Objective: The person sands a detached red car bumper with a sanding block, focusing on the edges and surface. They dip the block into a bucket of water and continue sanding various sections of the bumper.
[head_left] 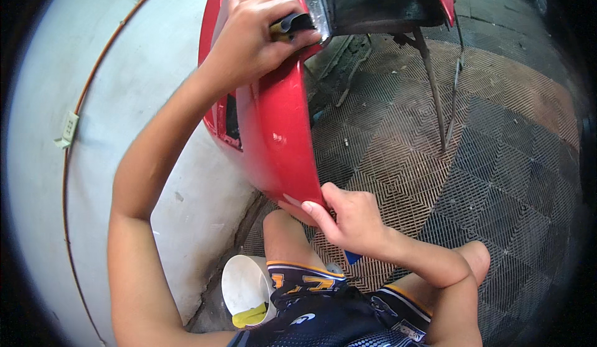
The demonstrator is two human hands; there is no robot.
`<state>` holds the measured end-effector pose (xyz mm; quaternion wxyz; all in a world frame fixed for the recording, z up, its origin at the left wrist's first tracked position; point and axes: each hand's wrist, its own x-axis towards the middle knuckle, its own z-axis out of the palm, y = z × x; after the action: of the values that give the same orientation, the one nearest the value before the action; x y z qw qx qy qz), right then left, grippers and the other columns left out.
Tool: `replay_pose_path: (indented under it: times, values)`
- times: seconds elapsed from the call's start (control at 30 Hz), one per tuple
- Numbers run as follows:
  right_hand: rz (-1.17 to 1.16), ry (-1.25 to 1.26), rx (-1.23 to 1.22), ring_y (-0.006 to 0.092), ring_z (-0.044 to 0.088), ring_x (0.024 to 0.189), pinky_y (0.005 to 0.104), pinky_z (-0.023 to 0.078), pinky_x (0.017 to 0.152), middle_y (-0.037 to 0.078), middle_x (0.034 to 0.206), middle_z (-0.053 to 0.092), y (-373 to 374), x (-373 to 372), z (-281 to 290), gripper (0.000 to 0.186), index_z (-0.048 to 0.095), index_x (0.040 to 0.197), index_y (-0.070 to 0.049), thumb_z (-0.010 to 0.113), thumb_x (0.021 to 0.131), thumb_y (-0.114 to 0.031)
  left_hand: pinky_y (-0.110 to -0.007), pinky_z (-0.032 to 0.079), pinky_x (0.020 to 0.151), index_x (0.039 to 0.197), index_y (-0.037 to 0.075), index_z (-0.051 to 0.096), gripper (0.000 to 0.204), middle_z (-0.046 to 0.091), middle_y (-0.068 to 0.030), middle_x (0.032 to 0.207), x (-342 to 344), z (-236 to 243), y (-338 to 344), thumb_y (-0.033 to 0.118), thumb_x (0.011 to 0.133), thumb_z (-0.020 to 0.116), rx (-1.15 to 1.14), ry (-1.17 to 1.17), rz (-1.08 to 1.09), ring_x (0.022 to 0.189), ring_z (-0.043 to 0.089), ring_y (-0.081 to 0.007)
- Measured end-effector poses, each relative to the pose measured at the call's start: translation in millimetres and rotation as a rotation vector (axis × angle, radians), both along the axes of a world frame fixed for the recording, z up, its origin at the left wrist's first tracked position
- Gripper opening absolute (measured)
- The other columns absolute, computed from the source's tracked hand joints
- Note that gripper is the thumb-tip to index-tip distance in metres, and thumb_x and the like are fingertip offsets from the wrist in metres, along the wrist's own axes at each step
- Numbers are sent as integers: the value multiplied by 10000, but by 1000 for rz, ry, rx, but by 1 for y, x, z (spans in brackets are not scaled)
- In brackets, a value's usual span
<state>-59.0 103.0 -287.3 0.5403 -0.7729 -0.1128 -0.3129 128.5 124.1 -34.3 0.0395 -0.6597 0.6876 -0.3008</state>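
A red car body panel, probably a bumper, stands upright before me with a dark opening on its left part. My left hand is closed around a small black and yellow pad at the panel's upper edge, beside a shiny silvery strip. My right hand grips the panel's lower right edge, thumb on the red face. A small blue object shows below that hand; I cannot tell whether it is held.
A metal stand supports the panel over grid floor tiles. A pale wall with an orange cable and outlet is at left. A white bucket with a yellow item sits by my legs.
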Motion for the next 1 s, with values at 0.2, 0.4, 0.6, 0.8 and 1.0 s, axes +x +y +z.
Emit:
replay_pose_path:
  times: [0.2, 0.4, 0.6, 0.8, 1.0]
  values:
    - [-25, -45, 17, 306, 636, 502, 404, 488, 469, 148, 611, 617, 1, -1, -1, 288, 591, 847, -36, 693, 977, -271, -473, 381, 1009, 921, 77, 702, 271, 692, -47, 1050, -1, 5, 19, 271, 813, 857, 32, 43, -25, 1196, 562, -279]
    - [-25, 0, -6, 302, 640, 505, 398, 485, 468, 145, 615, 618, 1, -5, 2, 286, 589, 846, -36, 695, 976, -269, -444, 418, 969, 918, 51, 724, 290, 695, -60, 951, -3, -2, 14, 286, 817, 860, -40, 72, 9, 1116, 592, -264]
    - [-31, -46, 15, 299, 640, 503, 398, 482, 464, 137, 600, 609, 5, -3, 2, 299, 578, 834, -39, 695, 976, -274, -379, 491, 840, 938, -5, 730, 279, 673, -125, 905, 40, 26, -20, 251, 880, 824, -223, 92, 23, 896, 599, -259]
    - [-33, -37, -7, 337, 649, 523, 451, 503, 472, 146, 594, 622, -2, -3, -2, 326, 558, 849, -56, 641, 1001, -332, -472, 446, 945, 887, 55, 707, 278, 685, -86, 930, 0, -8, 12, 262, 803, 874, -85, 52, -44, 1079, 612, -286]
    - [-21, -48, 18, 338, 649, 523, 455, 500, 468, 145, 594, 623, 3, -2, 1, 325, 559, 847, -58, 641, 1001, -332, -379, 504, 781, 927, -3, 724, 319, 666, -132, 856, 58, 42, -34, 305, 903, 801, -256, 127, 71, 879, 626, -242]
